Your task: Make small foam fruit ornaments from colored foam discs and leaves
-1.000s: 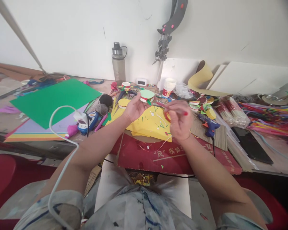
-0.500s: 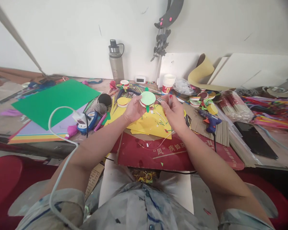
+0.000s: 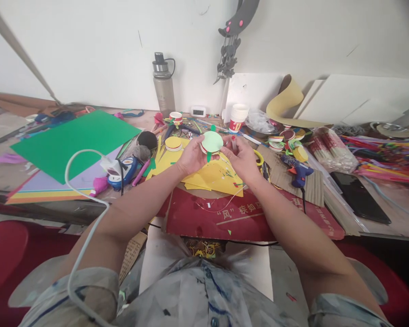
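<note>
My left hand [image 3: 191,156] is closed around a short round paper-cup piece [image 3: 211,142]. Its flat top is pale green, its side white with a red band, and darker green tabs stick out at the top and bottom. Close against its right edge is my right hand [image 3: 240,156], its fingers closed on a slim pen-like thing [image 3: 234,141] with a red end; most of that is hidden in the hand. Below both hands lies yellow paper [image 3: 211,177] strewn with small green and white scraps. A similar piece with a yellow top [image 3: 173,144] stands left of my left hand.
A red cardboard sheet [image 3: 207,222] covers the table's front edge. To the right are a blue glue gun [image 3: 300,175] and a black phone [image 3: 359,197]. Stacked paper cups [image 3: 237,119] and a bottle [image 3: 164,88] stand behind. Green paper [image 3: 78,143] lies left; a white cable crosses my left arm.
My right hand has moved left with the pen-like thing, and its fingertips now meet the cup piece's edge. The cup piece has shifted slightly right in my left hand.
</note>
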`<state>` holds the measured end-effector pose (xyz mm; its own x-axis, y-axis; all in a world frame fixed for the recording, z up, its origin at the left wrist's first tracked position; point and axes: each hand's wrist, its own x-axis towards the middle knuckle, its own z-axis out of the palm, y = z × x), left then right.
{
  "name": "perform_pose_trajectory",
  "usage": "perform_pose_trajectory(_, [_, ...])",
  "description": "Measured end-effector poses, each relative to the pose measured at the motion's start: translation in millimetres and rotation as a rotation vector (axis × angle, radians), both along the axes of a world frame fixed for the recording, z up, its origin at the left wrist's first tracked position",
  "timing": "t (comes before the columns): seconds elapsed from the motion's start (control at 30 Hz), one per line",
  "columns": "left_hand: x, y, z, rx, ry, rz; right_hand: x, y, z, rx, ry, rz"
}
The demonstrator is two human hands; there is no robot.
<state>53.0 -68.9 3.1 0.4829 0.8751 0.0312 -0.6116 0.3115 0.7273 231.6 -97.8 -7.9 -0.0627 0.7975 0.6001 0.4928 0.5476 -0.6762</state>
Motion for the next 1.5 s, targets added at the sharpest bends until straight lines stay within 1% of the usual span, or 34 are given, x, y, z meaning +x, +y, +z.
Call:
perform_pose_trajectory(0.27, [2, 1, -3.3, 0.023, 0.023, -0.009, -3, 1, -3.7, -0.049, 0.088, 0.073])
perform_pose_trajectory(0.4, [-1, 2, -5.2, 0.025, 0.04, -0.014, -5, 1, -5.4, -0.07, 0.111, 0.072])
perform_pose_trajectory(0.47, [-3, 2, -4.2, 0.064, 0.053, -0.002, -5, -1, -4.7, -0.061, 0.114, 0.06])
perform_pose_trajectory(0.6, [-5, -1, -0.4, 0.227, 0.102, 0.02, -3, -4, -2.1, -0.006, 0.108, 0.03])
perform_pose_trajectory(0.67, [-4, -3, 0.2, 0.283, 0.133, 0.017, -3, -5, -1.6, 0.006, 0.111, 0.027])
perform_pose_trajectory(0.83, [-3, -4, -2.4, 0.267, 0.166, 0.059, -4, -5, -3.4, -0.056, 0.161, 0.041])
perform_pose_trajectory(0.93, [-5, -3, -3.5, 0.276, 0.16, 0.046, -5, -5, -2.8, -0.09, 0.217, 0.086])
perform_pose_trajectory(1.03, [-6, -2, -4.2, 0.302, 0.166, 0.047, -5, -7, 0.0, -0.084, 0.198, 0.095])
perform_pose_trajectory(1.13, [-7, 0, -6.0, 0.345, 0.211, 0.073, -4, -8, 1.2, -0.089, 0.195, 0.074])
perform_pose_trajectory(1.3, [-8, 6, -11.4, 0.416, 0.296, 0.163, -3, -1, -2.8, -0.125, 0.259, 0.02])
perform_pose_trajectory(1.4, [-9, 11, -15.2, 0.409, 0.35, 0.176, 2, 3, -3.9, -0.117, 0.24, -0.008])
perform_pose_trajectory(1.5, [-12, 17, -19.4, 0.375, 0.411, 0.218, 13, 10, -4.4, -0.053, 0.178, -0.097])
